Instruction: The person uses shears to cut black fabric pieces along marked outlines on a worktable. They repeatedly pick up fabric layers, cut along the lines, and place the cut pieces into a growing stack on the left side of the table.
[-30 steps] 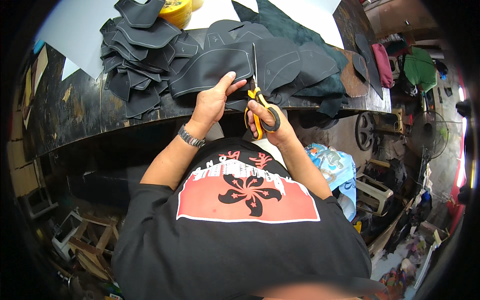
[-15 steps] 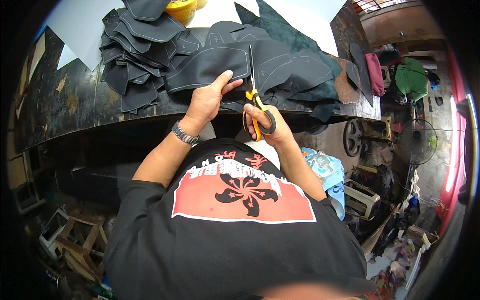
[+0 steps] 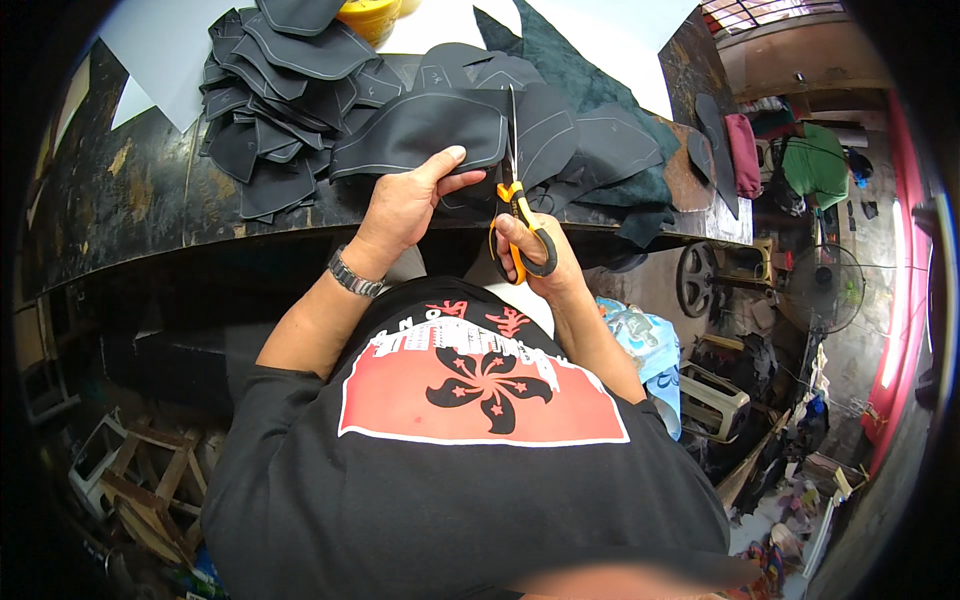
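Observation:
My left hand (image 3: 415,200) pinches the near edge of a black leather-like piece (image 3: 420,130) marked with a pale outline, thumb on top. In my right hand (image 3: 540,250) is a pair of yellow-and-black scissors (image 3: 514,195), fingers through the handle loops. Their blades point away from me, along the right edge of the held piece; whether they stand slightly apart is hard to tell. Right of the blades lies more black material (image 3: 605,145) with pale outlines. A heap of cut black pieces (image 3: 290,60) is piled to the left.
All this rests on a dark, worn table (image 3: 120,200). Dark green material (image 3: 610,90) and white sheets (image 3: 160,60) lie farther back, near a yellow tub (image 3: 370,18). A pink item (image 3: 742,155) sits at the right end. Beyond stand a fan (image 3: 825,288) and a black wheel (image 3: 697,280).
The scissors have shifted slightly right and now stand more upright, along the held piece's right edge. My left hand keeps its pinch, and the piece's right end has changed shape a little.

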A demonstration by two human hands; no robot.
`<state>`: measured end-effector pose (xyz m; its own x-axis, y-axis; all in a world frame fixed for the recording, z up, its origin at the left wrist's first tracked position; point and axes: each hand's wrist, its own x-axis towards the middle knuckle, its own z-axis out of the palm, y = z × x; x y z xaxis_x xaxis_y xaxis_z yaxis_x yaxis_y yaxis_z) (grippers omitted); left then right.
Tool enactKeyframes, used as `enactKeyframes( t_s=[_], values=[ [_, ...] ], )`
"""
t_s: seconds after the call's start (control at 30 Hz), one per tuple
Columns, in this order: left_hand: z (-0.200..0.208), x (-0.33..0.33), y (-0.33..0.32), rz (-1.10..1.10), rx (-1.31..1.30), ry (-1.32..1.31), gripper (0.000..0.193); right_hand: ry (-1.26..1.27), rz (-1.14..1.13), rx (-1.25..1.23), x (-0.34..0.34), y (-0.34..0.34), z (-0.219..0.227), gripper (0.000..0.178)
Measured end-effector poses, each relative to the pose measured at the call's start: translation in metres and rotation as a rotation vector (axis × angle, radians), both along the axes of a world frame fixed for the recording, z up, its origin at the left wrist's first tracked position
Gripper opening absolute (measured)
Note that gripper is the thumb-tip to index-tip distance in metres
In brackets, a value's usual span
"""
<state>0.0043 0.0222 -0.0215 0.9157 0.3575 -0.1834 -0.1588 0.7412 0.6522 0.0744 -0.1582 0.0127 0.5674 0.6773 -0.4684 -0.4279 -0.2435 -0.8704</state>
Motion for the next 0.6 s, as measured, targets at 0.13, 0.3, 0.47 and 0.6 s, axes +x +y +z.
enactKeyframes(
  t_s=[0.13,0.3,0.47,0.6],
  values=[
    [0.002,-0.004,0.002,-0.077,0.119,0.063,0.024,-0.001,0.044,0.024,0.004,-0.002,0.004,0.043],
    [0.001,-0.009,0.005,-0.06,0.665,-0.135,0.028,-0.069,0.011,0.112,0.005,-0.002,0.007,0.044],
    [0.014,-0.015,0.016,-0.137,0.234,-0.065,0.025,-0.02,-0.002,0.118,-0.001,-0.01,0.006,0.042],
    [0.029,-0.014,0.027,-0.181,0.113,-0.029,0.02,-0.018,0.023,0.114,-0.005,-0.017,0.005,0.041]
  ],
)
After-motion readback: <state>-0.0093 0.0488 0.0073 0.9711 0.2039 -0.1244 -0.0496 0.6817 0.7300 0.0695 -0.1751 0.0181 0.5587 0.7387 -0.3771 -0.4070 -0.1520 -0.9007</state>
